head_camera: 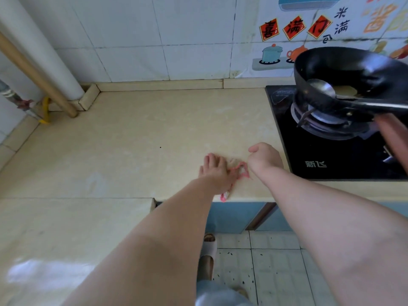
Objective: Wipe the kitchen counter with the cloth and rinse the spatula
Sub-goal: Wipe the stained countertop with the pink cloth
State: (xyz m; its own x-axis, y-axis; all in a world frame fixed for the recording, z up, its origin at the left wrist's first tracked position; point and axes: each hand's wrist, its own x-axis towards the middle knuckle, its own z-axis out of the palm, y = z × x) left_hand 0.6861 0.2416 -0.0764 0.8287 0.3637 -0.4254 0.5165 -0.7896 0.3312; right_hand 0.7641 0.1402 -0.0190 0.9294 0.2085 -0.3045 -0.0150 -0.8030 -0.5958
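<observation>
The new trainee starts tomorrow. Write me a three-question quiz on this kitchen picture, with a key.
1. True or false: the cloth lies at the back of the counter, against the wall tiles.
2. Where is the spatula? A) flat on the counter B) in the black wok on the stove C) on the floor
3. Fill in: the left hand presses flat on the ____.

Key
1. False: it lies at the counter's front edge.
2. B
3. cloth
</observation>
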